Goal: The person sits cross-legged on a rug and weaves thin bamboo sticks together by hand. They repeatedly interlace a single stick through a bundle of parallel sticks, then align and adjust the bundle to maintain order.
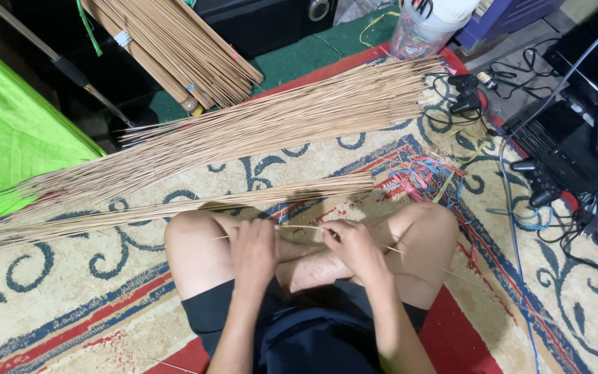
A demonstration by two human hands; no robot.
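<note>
Hands meet over crossed bare legs, near the middle of the scene. The left hand (pixel 252 251) is curled, fingers pressed together around a thin pale stick (pixel 299 227) that runs sideways between both hands; the right hand (pixel 354 248) pinches the same stick a little farther right, and its thin end pokes out past the right knee. The person sits on a patterned carpet (pixel 70 291) — cream with dark blue scrolls and red bands.

Just beyond the knees lies a long loose row of the same sticks (pixel 195 204), and farther off a much bigger sheaf (pixel 278 118) fans out from the far right toward the left edge. A tied bundle of sticks (pixel 174 45) rests at the far side, slanting across a dark green mat. Bright green cloth (pixel 8 131) fills the left edge. To the far right stand a clear plastic jar (pixel 420 31), black game controllers (pixel 538 183) and tangled cables — well apart from the hands.
</note>
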